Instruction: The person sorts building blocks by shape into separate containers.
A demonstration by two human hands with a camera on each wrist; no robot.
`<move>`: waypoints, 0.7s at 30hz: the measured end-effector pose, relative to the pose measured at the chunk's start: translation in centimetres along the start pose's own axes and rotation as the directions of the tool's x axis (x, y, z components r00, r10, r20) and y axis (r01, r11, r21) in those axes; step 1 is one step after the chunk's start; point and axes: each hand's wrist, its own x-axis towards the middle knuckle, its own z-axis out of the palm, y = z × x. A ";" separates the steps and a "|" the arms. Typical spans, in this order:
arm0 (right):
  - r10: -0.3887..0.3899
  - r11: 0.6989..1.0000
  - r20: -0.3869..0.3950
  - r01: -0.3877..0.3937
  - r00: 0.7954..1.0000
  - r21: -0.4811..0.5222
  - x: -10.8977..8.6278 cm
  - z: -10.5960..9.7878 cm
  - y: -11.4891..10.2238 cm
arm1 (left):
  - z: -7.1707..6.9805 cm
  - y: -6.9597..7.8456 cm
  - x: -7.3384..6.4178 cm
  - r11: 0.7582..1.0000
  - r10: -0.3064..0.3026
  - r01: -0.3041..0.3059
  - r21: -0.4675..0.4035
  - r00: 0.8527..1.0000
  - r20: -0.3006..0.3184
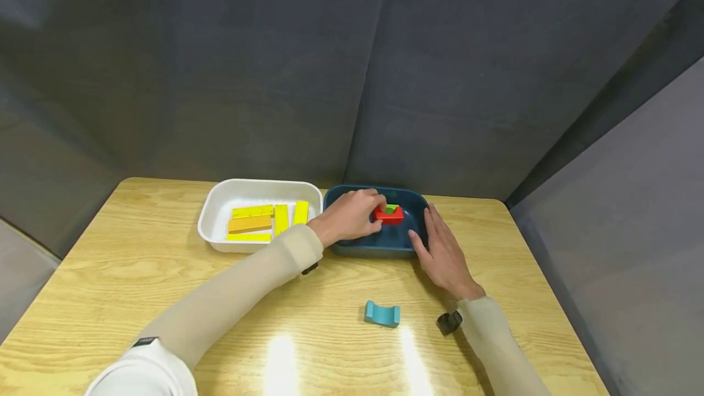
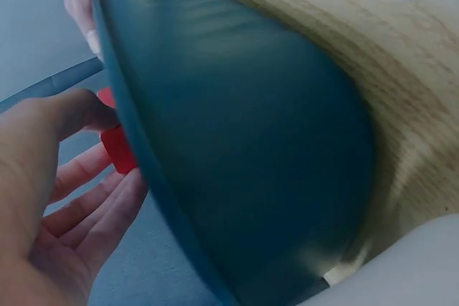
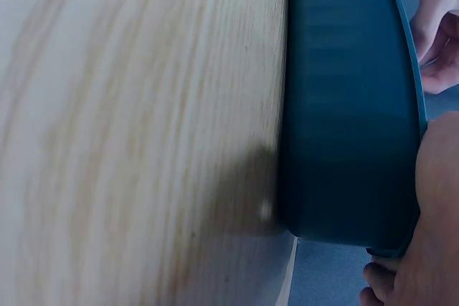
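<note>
My left hand (image 1: 354,214) reaches into a dark blue bin (image 1: 423,197) and pinches a red block (image 1: 392,219) with a curved notch between thumb and fingers. A bit of a green block (image 1: 392,208) shows just behind the red one; the rest of it is hidden. In the left wrist view, the bin's wall (image 2: 244,120) covers part of the red block (image 2: 118,150). My right hand (image 1: 447,255) holds the bin's right end, its thumb over the near rim and its fingers along the outside. Part of that hand (image 3: 437,227) shows in the right wrist view.
To the left stands a white bin (image 1: 206,225) with several yellow blocks (image 1: 281,219) and an orange block (image 1: 250,224). A teal arched block (image 1: 382,314) lies on the wooden table (image 1: 165,286) nearer to me. Dark grey curtains (image 1: 264,78) hang behind the table.
</note>
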 end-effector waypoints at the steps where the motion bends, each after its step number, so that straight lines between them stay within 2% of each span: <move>1: 0.000 1.000 -0.001 0.000 1.000 0.000 0.0 0.0 0.0 | 0.2 -0.1 0.2 1.000 -0.004 0.004 0.000 1.000 0.009; 10: 0.001 1.000 -0.008 0.000 1.000 0.002 0.0 -0.1 0.0 | 1.1 -0.3 1.3 0.999 -0.039 0.039 0.007 0.998 0.048; 21: 0.004 1.000 -0.005 -0.004 1.000 0.003 0.0 0.0 0.0 | 1.7 -0.3 2.0 0.999 -0.029 0.028 0.017 0.997 0.070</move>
